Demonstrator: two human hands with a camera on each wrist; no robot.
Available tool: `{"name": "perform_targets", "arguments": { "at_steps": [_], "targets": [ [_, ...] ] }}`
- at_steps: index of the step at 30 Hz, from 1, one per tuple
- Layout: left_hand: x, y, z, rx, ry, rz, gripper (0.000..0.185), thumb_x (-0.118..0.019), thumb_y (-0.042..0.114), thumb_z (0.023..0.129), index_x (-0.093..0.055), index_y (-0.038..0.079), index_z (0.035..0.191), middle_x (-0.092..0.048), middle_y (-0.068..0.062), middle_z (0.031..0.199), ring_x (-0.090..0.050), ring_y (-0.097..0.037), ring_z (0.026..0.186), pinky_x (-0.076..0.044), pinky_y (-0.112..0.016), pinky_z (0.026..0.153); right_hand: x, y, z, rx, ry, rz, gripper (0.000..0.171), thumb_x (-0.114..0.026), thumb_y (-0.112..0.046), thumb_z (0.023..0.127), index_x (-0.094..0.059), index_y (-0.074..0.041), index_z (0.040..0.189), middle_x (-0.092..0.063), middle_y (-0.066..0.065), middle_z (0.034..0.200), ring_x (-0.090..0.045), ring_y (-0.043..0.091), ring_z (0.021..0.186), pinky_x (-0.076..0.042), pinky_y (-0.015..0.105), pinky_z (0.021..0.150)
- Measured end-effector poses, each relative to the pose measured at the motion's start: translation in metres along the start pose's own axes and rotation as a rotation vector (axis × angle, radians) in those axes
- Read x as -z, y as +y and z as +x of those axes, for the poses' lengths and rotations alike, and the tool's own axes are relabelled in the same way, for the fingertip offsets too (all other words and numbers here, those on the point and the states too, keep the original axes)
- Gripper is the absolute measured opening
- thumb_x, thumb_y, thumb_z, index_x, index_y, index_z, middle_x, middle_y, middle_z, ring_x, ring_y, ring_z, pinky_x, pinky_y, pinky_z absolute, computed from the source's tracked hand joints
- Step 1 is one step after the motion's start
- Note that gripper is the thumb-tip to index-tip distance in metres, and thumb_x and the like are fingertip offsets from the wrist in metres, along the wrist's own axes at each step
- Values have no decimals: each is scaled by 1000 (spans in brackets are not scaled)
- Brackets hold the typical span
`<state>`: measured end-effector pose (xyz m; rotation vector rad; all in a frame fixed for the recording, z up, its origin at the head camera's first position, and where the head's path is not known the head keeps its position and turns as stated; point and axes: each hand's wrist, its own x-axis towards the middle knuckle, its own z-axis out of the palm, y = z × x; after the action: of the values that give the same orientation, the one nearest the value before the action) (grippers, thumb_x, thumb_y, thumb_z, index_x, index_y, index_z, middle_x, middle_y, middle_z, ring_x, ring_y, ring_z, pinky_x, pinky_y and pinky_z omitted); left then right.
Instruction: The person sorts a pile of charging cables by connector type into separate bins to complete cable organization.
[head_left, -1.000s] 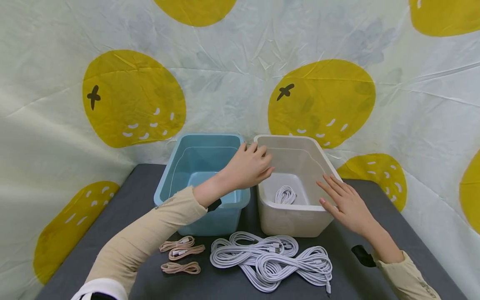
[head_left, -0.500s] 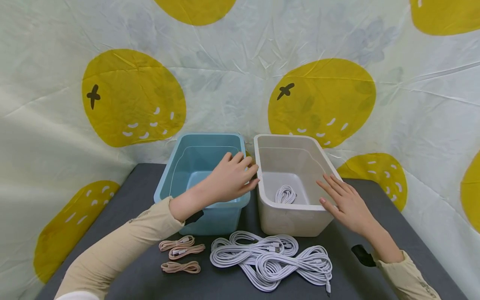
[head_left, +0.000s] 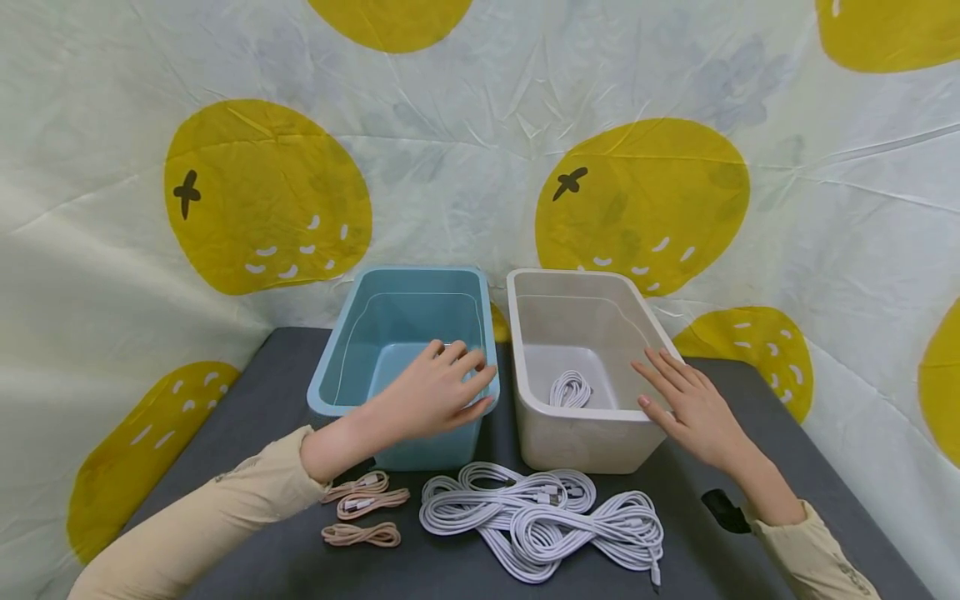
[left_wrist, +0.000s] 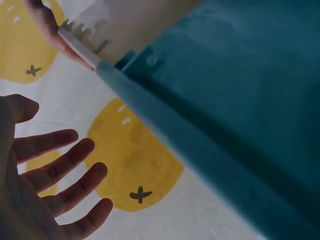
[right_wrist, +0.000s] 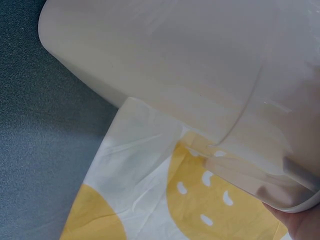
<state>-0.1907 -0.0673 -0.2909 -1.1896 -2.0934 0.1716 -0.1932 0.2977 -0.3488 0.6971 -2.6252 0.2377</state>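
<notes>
My left hand [head_left: 431, 390] is over the near right part of the blue bin [head_left: 330, 367], its fingers spread and loosely bent. In the left wrist view nothing lies in that hand [left_wrist: 55, 175], which is apart from the bin's rim. On the right, my right hand [head_left: 693, 410] lies with straight fingers at the right rim of the beige bin [head_left: 585, 442]. One bundled white cable [head_left: 571, 390] sits inside the beige bin. Larger white coiled cables [head_left: 555, 521] overlap on the table in front. Left of them are three small tan cables [head_left: 362, 535].
Both bins stand side by side on a dark grey table [head_left: 255, 400], a narrow gap between them. A white curtain [head_left: 450, 167] with yellow fruit prints hangs behind and around the table.
My left hand has moved back from between the two bins, left and nearer, to the front of the blue bin. My right hand and the cables have stayed put.
</notes>
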Motion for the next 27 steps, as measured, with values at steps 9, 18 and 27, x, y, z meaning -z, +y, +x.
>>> {"name": "perform_targets", "arguments": {
  "at_steps": [9, 18, 27],
  "targets": [
    [2, 18, -19, -77, 9, -7, 29, -48, 35, 87, -58, 16, 107, -57, 0, 95, -53, -19, 86, -41, -33, 69, 0, 0, -1, -10, -13, 1, 54, -46, -31, 90, -30, -19, 140, -27, 12, 146, -23, 32, 134, -9, 42, 111],
    [-7, 46, -26, -136, 24, -16, 32, -49, 35, 86, -60, 16, 109, -60, 2, 98, -53, -16, 87, -43, -31, 72, 0, -1, 0, -8, -9, -2, 53, -46, -31, 90, -31, -18, 139, -27, 12, 146, -24, 32, 134, -7, 39, 111],
    [-27, 81, -24, -178, 23, -48, 35, -46, 39, 86, -59, 18, 110, -59, 4, 99, -51, -14, 88, -39, -29, 73, 0, -1, 0, -13, -11, -3, 53, -46, -31, 90, -32, -18, 139, -28, 12, 145, -25, 32, 133, -10, 41, 110]
  ]
}}
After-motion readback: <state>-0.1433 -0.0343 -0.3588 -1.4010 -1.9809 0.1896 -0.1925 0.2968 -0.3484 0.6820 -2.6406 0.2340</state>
